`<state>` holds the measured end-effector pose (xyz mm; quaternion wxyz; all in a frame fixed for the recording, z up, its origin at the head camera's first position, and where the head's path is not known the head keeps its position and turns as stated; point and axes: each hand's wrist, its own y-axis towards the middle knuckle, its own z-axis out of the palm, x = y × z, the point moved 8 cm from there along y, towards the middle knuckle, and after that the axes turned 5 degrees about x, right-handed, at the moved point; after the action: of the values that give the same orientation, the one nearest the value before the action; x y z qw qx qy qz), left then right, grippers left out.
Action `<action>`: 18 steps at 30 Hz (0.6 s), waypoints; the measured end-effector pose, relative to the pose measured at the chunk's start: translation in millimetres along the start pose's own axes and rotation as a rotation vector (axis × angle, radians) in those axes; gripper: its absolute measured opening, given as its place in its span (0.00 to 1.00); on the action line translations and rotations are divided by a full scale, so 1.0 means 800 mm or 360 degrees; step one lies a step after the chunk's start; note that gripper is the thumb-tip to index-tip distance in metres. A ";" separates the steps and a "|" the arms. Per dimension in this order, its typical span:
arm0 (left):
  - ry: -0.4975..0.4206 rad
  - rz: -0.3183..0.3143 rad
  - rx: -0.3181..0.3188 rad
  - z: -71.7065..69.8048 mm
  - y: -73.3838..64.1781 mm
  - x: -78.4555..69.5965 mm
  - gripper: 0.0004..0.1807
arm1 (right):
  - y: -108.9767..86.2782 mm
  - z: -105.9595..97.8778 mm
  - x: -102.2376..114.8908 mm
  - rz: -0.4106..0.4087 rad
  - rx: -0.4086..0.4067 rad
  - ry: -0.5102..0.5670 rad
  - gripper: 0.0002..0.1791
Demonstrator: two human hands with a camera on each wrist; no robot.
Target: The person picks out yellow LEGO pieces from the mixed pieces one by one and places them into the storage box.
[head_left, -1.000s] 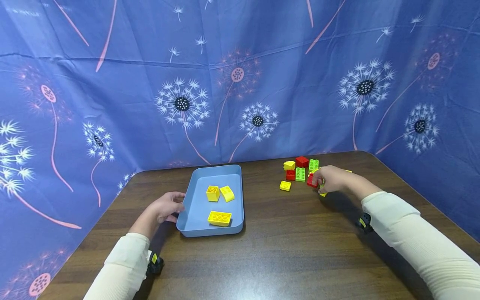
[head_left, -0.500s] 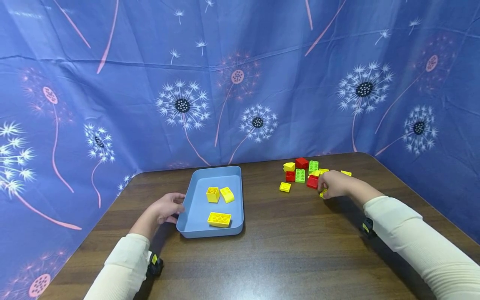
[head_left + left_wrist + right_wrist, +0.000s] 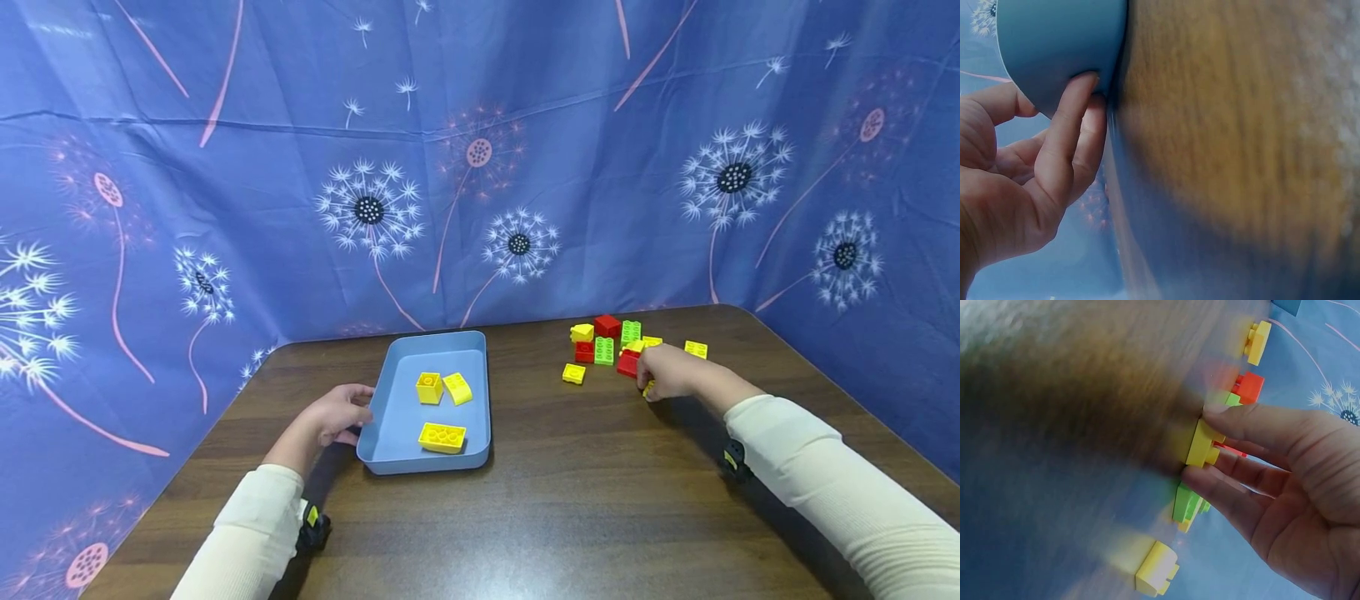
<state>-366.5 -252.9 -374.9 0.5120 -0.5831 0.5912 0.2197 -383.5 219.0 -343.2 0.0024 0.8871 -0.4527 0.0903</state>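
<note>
At the left end of the blue tray (image 3: 390,460), my left hand (image 3: 339,412) grips the side wall; in the left wrist view its fingers lie along the tray's outer wall (image 3: 1060,47). Three yellow toy building bricks lie inside: a square one (image 3: 429,387), a curved one (image 3: 457,388) and a longer one (image 3: 442,438). Across the table, my right hand (image 3: 670,372) pinches a small yellow toy brick (image 3: 1200,447) by its ends between thumb and fingers, low at the tabletop. The hand mostly covers this brick in the head view.
Behind the right hand is a cluster of red bricks (image 3: 607,326), green bricks (image 3: 603,351) and yellow bricks (image 3: 582,332). A yellow brick (image 3: 573,373) lies apart to the left, another yellow brick (image 3: 696,349) to the right. A blue patterned cloth (image 3: 517,150) hangs behind the wooden table (image 3: 540,517).
My right hand has shifted slightly right and toward me, uncovering yellow bricks and a red brick behind it. The left hand stays at the tray. The head view has moved a little.
</note>
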 end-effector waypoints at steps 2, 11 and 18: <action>0.0005 -0.0007 -0.0006 0.000 0.001 -0.001 0.34 | 0.000 -0.001 0.001 -0.0014 -0.0014 -0.0003 0.08; -0.0007 -0.0009 0.0015 0.002 -0.002 -0.005 0.34 | 0.001 -0.003 0.002 0.0019 -0.0036 0.0068 0.06; -0.0006 0.0006 0.0012 0.001 -0.002 -0.004 0.34 | 0.005 -0.012 0.013 -0.0018 -0.0111 0.0132 0.06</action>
<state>-365.7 -250.8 -372.2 0.5148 -0.5797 0.5922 0.2196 -382.5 209.0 -332.3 0.0526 0.8844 -0.4502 0.1110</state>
